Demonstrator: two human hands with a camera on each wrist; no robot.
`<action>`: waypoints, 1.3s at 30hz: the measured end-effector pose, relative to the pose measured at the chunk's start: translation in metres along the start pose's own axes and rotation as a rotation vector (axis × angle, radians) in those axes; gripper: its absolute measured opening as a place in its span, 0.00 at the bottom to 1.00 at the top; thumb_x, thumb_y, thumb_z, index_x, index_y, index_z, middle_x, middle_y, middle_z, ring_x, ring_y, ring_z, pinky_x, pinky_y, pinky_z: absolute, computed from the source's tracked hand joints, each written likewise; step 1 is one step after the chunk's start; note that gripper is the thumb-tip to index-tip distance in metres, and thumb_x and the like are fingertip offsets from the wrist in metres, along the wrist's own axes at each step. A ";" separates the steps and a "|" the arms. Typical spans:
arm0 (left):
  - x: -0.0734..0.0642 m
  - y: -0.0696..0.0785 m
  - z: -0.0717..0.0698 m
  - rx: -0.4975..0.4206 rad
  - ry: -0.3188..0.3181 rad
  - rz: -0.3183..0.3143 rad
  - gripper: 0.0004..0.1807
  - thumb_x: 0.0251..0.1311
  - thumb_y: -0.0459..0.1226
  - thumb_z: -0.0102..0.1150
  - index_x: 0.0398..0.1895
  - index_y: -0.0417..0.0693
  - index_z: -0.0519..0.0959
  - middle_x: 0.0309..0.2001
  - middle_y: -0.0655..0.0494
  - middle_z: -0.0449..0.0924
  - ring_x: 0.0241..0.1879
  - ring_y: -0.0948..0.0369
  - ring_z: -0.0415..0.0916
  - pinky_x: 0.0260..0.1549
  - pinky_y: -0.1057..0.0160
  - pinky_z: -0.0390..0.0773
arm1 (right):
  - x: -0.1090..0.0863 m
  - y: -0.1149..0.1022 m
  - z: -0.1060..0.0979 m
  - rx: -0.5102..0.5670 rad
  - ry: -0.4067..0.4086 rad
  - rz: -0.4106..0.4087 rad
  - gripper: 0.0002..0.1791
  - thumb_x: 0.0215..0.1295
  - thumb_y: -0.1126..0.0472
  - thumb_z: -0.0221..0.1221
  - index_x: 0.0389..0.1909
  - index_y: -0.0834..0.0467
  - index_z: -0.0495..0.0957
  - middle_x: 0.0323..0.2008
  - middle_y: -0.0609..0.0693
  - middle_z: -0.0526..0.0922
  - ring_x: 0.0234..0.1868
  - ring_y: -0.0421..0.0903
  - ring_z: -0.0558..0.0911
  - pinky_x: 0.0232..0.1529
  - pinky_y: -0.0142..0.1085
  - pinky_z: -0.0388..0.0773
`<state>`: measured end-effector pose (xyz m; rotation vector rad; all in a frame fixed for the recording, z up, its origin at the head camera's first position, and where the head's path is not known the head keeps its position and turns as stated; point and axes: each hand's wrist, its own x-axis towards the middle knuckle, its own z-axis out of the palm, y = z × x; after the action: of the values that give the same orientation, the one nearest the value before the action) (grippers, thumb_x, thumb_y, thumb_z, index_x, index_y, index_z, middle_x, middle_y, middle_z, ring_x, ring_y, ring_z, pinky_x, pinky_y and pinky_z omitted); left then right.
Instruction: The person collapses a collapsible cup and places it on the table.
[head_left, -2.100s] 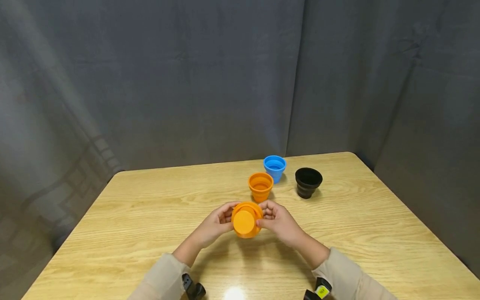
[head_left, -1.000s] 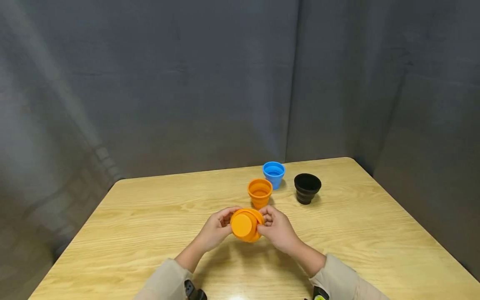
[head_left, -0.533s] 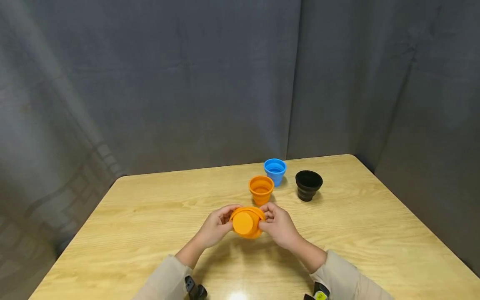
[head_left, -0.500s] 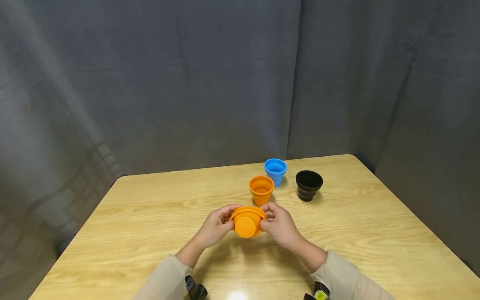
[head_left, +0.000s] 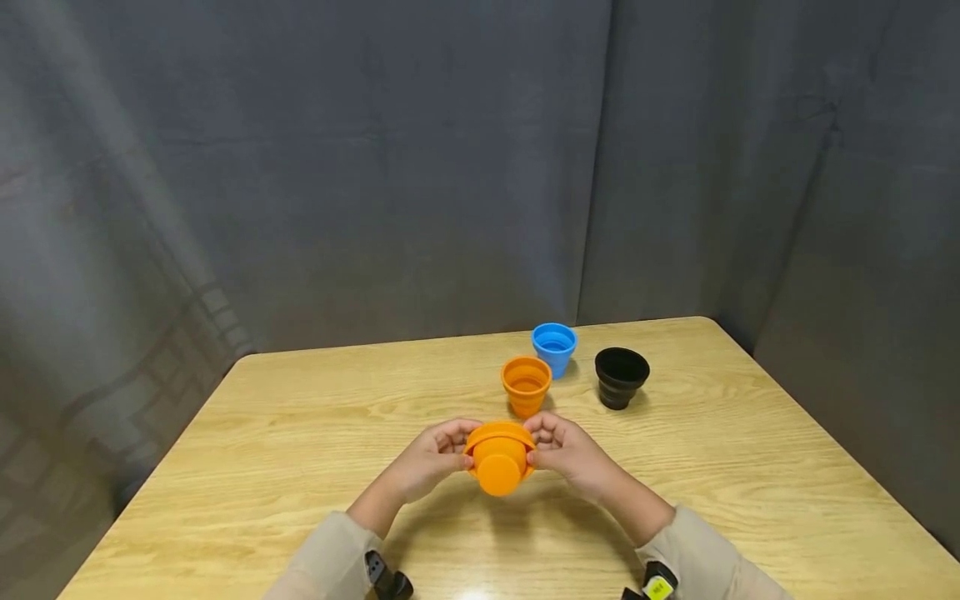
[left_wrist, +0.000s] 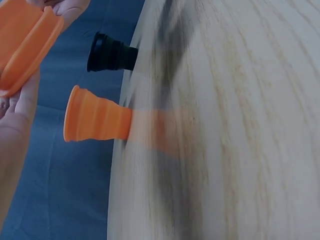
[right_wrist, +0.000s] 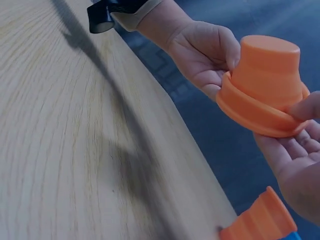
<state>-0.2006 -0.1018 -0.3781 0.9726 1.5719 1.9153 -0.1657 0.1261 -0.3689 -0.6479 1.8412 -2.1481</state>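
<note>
Both hands hold one orange collapsible cup (head_left: 499,458) above the table, its base tilted toward me and its rim partly folded back. The left hand (head_left: 431,458) pinches the cup's left side between thumb and fingers. On the opposite side, the right hand (head_left: 567,452) grips the rim, thumb on the near face. In the right wrist view the held cup (right_wrist: 267,75) shows its base up, with the outer rim band turned around it. Just beyond the hands stands a second orange cup (head_left: 527,386), upright and fully extended.
A blue cup (head_left: 555,350) stands behind the second orange cup, and a black cup (head_left: 622,377) to its right. All rest on the wooden table (head_left: 337,417). Grey curtains (head_left: 412,167) hang behind and beside it.
The held cup's base has tipped downward, and its body pokes out further from the folded rim. Both hands keep their hold and have shifted slightly right. The standing cups stay in place.
</note>
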 end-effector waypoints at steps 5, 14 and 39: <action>-0.002 0.001 0.000 -0.144 -0.074 0.013 0.20 0.55 0.22 0.42 0.51 0.42 0.67 0.44 0.51 0.71 0.42 0.60 0.70 0.42 0.64 0.71 | 0.003 0.004 -0.005 0.176 -0.137 -0.032 0.12 0.53 0.76 0.51 0.38 0.62 0.65 0.34 0.51 0.74 0.35 0.42 0.76 0.37 0.32 0.74; -0.002 0.004 0.003 -0.084 -0.030 -0.035 0.17 0.57 0.31 0.49 0.48 0.28 0.66 0.39 0.52 0.74 0.35 0.63 0.73 0.35 0.66 0.73 | 0.003 0.003 -0.005 0.200 -0.214 -0.009 0.11 0.53 0.73 0.51 0.38 0.62 0.65 0.34 0.52 0.73 0.36 0.42 0.74 0.39 0.32 0.73; 0.004 0.002 0.004 0.089 0.011 -0.075 0.20 0.54 0.31 0.54 0.43 0.21 0.63 0.36 0.53 0.73 0.34 0.65 0.72 0.33 0.69 0.74 | 0.013 0.002 0.004 0.032 -0.104 0.096 0.14 0.48 0.69 0.60 0.32 0.65 0.64 0.28 0.53 0.72 0.28 0.42 0.76 0.31 0.30 0.75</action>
<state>-0.1998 -0.0973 -0.3748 0.9266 1.6887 1.8163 -0.1753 0.1166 -0.3684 -0.6383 1.7450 -2.0389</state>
